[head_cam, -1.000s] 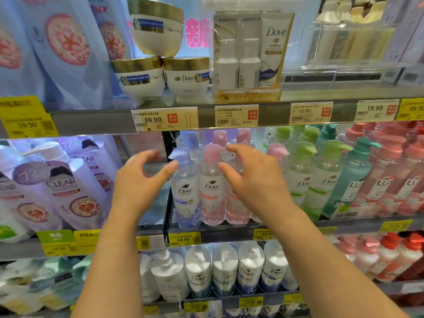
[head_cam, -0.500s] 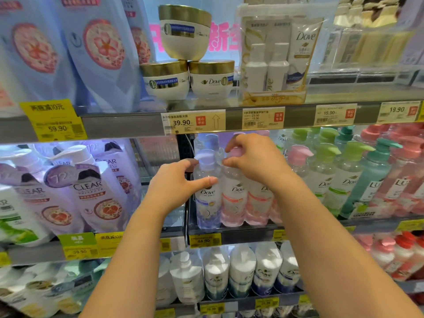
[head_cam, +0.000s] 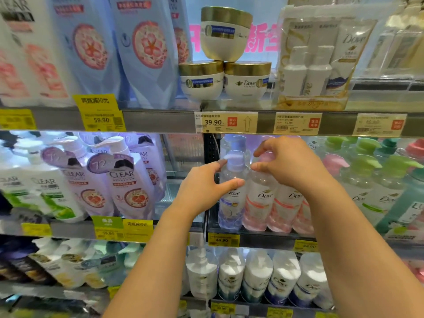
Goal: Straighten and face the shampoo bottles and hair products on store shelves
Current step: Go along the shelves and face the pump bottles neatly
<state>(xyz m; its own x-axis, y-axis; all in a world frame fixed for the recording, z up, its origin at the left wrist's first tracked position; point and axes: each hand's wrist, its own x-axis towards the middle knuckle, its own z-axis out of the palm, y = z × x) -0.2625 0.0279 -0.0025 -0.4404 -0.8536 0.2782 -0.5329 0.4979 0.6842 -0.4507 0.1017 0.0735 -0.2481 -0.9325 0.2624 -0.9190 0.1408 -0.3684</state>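
The clear Dove pump bottle with the lilac label (head_cam: 231, 191) is standing upright at the left end of its row on the middle shelf (head_cam: 257, 236), just beside the dark upright divider. It is showing pale liquid through its wall, and its label is facing outward. The left hand (head_cam: 202, 187) is gripping it around the shoulder, thumb curling across the front above the Dove name and forefinger reaching up beside the pump head. Touching its right side, a pink-labelled Dove bottle (head_cam: 260, 200) is standing with more pink ones behind the right hand (head_cam: 291, 166). That hand is curving over the pink bottle's pump, fingers bent and seeming to pinch it, though the pump itself is hidden. Both forearms are rising from the bottom edge. Further right, green-capped bottles (head_cam: 360, 180) are crowding the shelf. Left of the divider, a bare gap is lying open before the Clear refill pouches (head_cam: 124, 180). Above, three gold-lidded Dove jars (head_cam: 226, 65) are sitting stacked.
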